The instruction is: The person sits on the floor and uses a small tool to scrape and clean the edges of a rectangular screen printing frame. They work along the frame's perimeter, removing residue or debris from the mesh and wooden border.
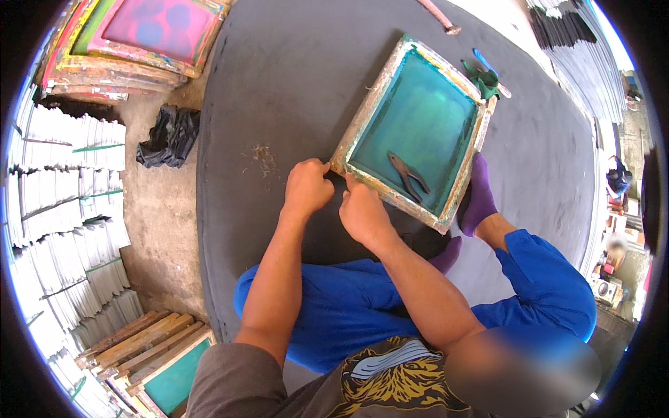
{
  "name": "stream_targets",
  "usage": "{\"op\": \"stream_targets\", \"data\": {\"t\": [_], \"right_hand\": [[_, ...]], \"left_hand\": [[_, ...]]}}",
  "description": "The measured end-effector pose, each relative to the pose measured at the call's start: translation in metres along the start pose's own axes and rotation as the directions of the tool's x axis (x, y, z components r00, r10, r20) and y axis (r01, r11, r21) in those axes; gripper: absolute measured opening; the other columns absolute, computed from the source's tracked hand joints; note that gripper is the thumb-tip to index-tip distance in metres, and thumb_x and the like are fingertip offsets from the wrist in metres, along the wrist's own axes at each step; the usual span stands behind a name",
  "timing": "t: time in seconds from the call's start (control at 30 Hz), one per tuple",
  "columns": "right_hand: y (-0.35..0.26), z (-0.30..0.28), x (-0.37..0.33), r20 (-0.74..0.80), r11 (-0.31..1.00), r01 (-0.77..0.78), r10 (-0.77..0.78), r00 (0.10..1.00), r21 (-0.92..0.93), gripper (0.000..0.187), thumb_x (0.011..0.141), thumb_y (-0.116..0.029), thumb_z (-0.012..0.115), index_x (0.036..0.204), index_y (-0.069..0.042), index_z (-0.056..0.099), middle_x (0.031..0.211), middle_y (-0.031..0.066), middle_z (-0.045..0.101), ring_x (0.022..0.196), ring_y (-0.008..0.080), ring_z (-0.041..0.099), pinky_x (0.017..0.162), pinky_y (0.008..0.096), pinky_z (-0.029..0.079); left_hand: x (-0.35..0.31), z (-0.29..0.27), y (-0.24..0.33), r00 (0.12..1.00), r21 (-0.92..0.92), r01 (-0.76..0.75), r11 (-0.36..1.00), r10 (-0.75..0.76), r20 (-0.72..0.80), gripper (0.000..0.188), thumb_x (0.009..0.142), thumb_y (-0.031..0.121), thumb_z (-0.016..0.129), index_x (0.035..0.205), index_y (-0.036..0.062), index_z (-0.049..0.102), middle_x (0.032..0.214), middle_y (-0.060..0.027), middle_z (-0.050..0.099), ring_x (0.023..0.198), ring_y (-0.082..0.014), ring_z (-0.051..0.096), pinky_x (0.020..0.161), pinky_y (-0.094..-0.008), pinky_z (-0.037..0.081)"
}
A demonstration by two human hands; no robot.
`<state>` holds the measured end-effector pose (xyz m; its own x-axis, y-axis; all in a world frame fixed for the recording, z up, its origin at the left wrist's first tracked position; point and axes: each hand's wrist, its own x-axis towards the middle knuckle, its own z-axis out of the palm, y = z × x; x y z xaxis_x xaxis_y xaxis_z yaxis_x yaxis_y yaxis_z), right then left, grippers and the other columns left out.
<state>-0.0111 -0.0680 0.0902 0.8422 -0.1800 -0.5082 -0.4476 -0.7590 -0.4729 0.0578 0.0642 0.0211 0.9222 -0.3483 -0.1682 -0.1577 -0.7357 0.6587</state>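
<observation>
A wooden screen-printing frame (446, 217) with green mesh lies tilted on the dark table in front of me. My left hand (308, 187) is closed at its near left corner, thumb against the wood. Beside it, my right hand (364, 212) is also closed, its fingers curled on the frame's near edge. Whether either hand pinches loose mesh there is too small to tell. Dark-handled pliers (410, 177) rest on the mesh, jaws toward the frame's near left. My purple-socked foot (481, 191) touches or nearly touches the frame's right side.
A hammer-like tool (442, 19) lies at the table's far side. Green cloth (482, 80) and a blue-handled tool (484, 61) sit by the frame's far right corner. Stacked painted frames (125, 66), a black plastic bag (169, 136) and white bundled stacks (70, 209) stand left.
</observation>
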Motion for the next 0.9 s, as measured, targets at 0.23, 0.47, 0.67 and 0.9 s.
{"op": "stream_targets", "data": {"t": [0.23,0.47,0.67,0.9], "right_hand": [[-0.019,0.016,-0.015,0.0,0.994,-0.104,0.104,0.995,-0.024,0.063,0.099,-0.01,0.054,0.159,0.001,0.038,0.099,0.0345,0.073,0.093,0.0527,0.073,0.086,0.063,0.058],[-0.004,0.03,-0.019,-0.124,0.95,-0.054,0.096,0.988,0.307,0.05,0.103,-0.013,0.054,0.15,0.005,0.051,0.1,0.0349,0.072,0.1,0.0531,0.069,0.088,0.0561,0.056],[-0.011,0.021,-0.018,-0.002,0.99,-0.095,0.096,0.995,-0.108,0.057,0.102,-0.014,0.053,0.156,0.0,0.044,0.102,0.0373,0.071,0.096,0.0537,0.07,0.087,0.0605,0.058],[0.009,0.04,-0.002,-0.226,0.92,0.078,0.011,0.974,0.383,0.05,0.103,-0.012,0.056,0.15,0.001,0.052,0.111,0.0338,0.072,0.108,0.0504,0.069,0.093,0.0525,0.056]], "left_hand": [[0.003,-0.007,0.002,1.0,-0.026,0.004,1.0,-0.003,0.011,0.037,0.077,0.003,0.063,0.11,-0.0011,0.08,0.104,-0.024,0.075,0.102,-0.0426,0.071,0.093,-0.0489,0.056],[0.0,-0.007,0.003,1.0,-0.028,0.02,0.999,-0.019,0.018,0.036,0.078,0.004,0.063,0.109,0.0001,0.08,0.106,-0.0228,0.075,0.103,-0.0428,0.071,0.094,-0.0495,0.056],[-0.002,0.001,-0.004,0.995,-0.021,-0.05,0.999,0.048,-0.084,0.041,0.075,0.001,0.059,0.11,0.0016,0.08,0.096,-0.0229,0.074,0.092,-0.0435,0.072,0.085,-0.0487,0.058],[0.003,-0.001,-0.005,0.998,-0.092,0.009,0.996,-0.014,-0.056,0.04,0.076,0.002,0.061,0.111,0.0005,0.08,0.106,-0.0204,0.076,0.102,-0.0417,0.071,0.093,-0.048,0.057]]}}
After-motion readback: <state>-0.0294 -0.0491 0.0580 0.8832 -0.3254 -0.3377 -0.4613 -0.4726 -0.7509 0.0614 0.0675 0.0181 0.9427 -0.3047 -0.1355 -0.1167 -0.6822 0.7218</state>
